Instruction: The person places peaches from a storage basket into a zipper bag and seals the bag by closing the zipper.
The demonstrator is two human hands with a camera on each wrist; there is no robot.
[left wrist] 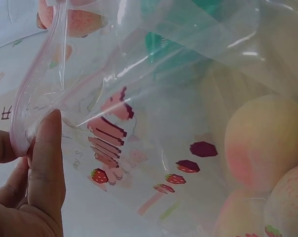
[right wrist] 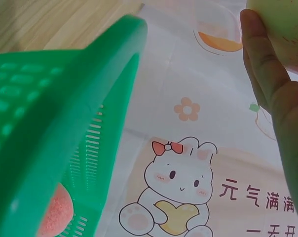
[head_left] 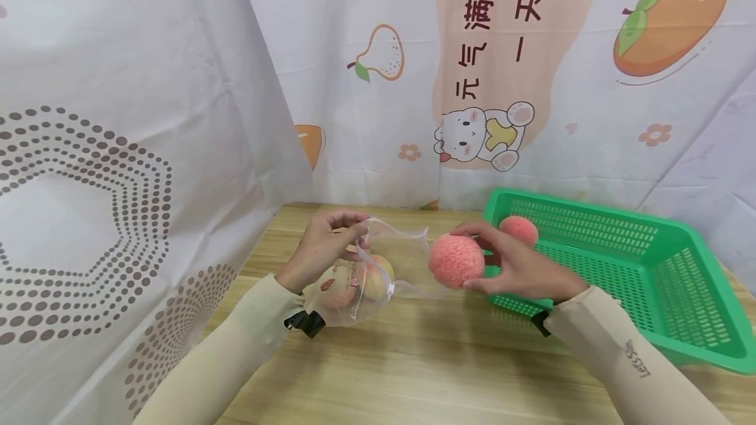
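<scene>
My left hand (head_left: pixel 327 242) pinches the rim of a clear zip bag (left wrist: pixel 154 123) between thumb and fingers, and the bag's mouth gapes toward the right. Several peaches (left wrist: pixel 265 143) lie inside the bag, yellowish with a pink blush. In my right hand (head_left: pixel 520 261) is a pink-red peach (head_left: pixel 456 261), gripped between thumb and fingers just right of the bag's mouth, above the table. The right wrist view shows only part of that peach (right wrist: pixel 287 29), with a pale green side, at the fingertips. Another pink peach (head_left: pixel 518 231) is in the green basket (head_left: pixel 679 228).
The green basket stands on the right of the wooden table (head_left: pixel 378 372), close behind my right forearm. A printed curtain (head_left: pixel 354 123) hangs along the table's back edge, and another patterned sheet (head_left: pixel 118 84) hangs on the left.
</scene>
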